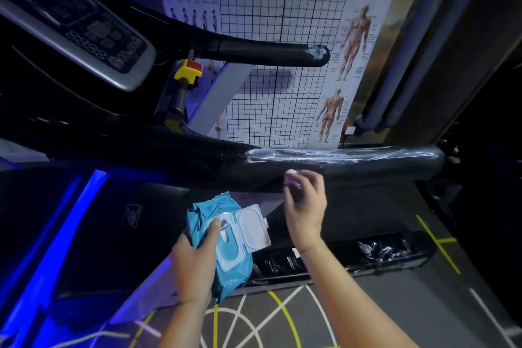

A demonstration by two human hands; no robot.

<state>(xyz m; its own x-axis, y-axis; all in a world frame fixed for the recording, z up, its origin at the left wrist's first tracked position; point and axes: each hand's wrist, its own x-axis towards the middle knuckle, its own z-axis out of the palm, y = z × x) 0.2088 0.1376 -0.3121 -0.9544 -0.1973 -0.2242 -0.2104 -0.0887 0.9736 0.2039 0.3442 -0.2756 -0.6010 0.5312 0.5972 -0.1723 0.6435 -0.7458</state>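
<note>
Where the wipes sit: soft crinkled blue plastic wipes pack, stiff white lid flipped open, gripped by left hand, below black padded treadmill handrail.
Right hand: fingers pinch small white scrap.
Handrail: matte, white-streaked.
Floor: grey, yellow and white lines.

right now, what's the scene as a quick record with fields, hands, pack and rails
left hand: grips the blue wipe pack, thumb at its opening
right hand: pinches a small white piece close to the near handrail
pack lid: flipped open
near handrail: black, white smears along its top
far handrail: white marks at its tip
setting: treadmill console at upper left
</note>
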